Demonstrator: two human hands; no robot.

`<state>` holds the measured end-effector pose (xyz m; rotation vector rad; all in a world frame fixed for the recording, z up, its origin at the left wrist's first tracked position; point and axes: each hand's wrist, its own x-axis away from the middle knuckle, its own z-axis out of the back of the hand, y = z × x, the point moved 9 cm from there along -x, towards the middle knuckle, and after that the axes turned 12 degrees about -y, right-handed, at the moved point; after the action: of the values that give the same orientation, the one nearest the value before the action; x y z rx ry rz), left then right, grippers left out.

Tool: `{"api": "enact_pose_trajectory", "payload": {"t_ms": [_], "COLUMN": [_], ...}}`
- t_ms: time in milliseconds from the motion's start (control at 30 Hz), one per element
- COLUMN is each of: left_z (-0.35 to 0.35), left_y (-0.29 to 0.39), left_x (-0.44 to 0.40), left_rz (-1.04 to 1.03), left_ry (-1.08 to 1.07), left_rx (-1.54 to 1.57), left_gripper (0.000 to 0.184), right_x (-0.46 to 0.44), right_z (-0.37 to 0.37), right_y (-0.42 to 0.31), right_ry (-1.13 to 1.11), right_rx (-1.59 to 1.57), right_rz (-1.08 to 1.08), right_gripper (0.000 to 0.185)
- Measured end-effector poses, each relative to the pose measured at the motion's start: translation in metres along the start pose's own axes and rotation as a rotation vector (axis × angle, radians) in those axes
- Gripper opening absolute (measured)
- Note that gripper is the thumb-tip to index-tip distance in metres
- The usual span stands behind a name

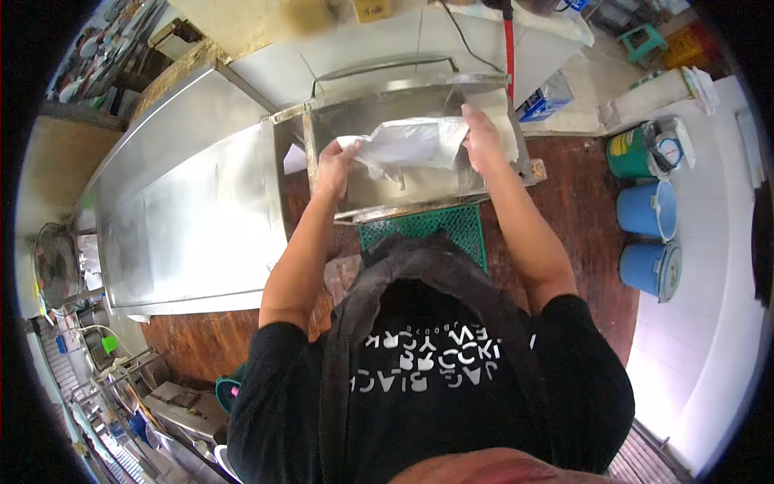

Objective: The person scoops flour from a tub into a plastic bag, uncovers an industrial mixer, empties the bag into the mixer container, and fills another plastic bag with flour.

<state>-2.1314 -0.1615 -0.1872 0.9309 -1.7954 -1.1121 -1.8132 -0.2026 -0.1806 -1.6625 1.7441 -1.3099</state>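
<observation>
- Head view, dial on frame centre. White sheet (415, 145): 12 o'clock, spanning both hands, over metal basin (347, 121).
- Left hand (334, 169): 11 o'clock, fingers closed on one sheet end.
- Right hand (482, 141): 1 o'clock, gripping the opposite end.
- Steel counter (189, 230): 9 o'clock. Blue buckets (635, 211): 3 o'clock.

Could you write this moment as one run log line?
left hand: holds left end of white sheet | right hand: holds right end | white sheet: between both hands, over metal tray | tray contact: unclear
</observation>
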Motion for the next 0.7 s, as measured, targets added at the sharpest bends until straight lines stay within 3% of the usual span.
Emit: {"api": "enact_pose_trajectory", "payload": {"t_ms": [33,133,167,300,400,433,500,533,600,633,700], "left_z": [-0.014,-0.026,-0.02,-0.015,0.017,0.011,-0.006,-0.014,-0.033,-0.02,-0.005], "left_y": [0.023,0.039,0.018,0.044,0.005,0.014,0.047,0.044,0.037,0.02,0.029], "left_x": [0.002,0.012,0.007,0.015,-0.007,-0.003,0.01,0.011,0.008,-0.002,-0.022], "left_rz": [-0.132,-0.149,-0.087,-0.195,-0.122,-0.172,-0.275,-0.176,0.008,0.08,-0.057], "left_ry": [-0.061,-0.011,0.029,0.073,0.049,0.035,0.016,-0.024,-0.097,-0.013,0.005], "left_rx": [0.062,-0.177,-0.193,-0.101,-0.033,-0.035,-0.039,0.148,0.525,0.419,0.316], "left_gripper": [0.024,0.025,0.024,0.02,0.02,0.02,0.021,0.022,0.023,0.028,0.031], "right_x": [0.01,0.013,0.013,0.031,0.015,0.014,0.026,0.039,0.041,0.037,0.033], "right_z": [-0.015,-0.018,-0.014,-0.027,-0.006,0.009,-0.012,-0.026,-0.038,-0.035,-0.039], "right_y": [-0.018,-0.034,-0.021,-0.051,-0.037,-0.023,-0.058,-0.071,-0.062,-0.051,-0.057], "right_ry": [-0.09,-0.123,-0.065,-0.153,-0.117,0.012,-0.034,-0.059,-0.058,-0.062,-0.092], "right_rx": [0.173,0.005,-0.02,0.164,0.246,0.161,0.244,0.282,0.307,0.384,0.438], "right_rz": [0.111,0.22,0.036,0.278,0.279,0.155,0.374,0.46,0.356,0.335,0.357], "right_gripper": [0.037,0.039,0.042,0.039,0.037,0.032,0.03,0.028,0.028,0.029,0.03]}}
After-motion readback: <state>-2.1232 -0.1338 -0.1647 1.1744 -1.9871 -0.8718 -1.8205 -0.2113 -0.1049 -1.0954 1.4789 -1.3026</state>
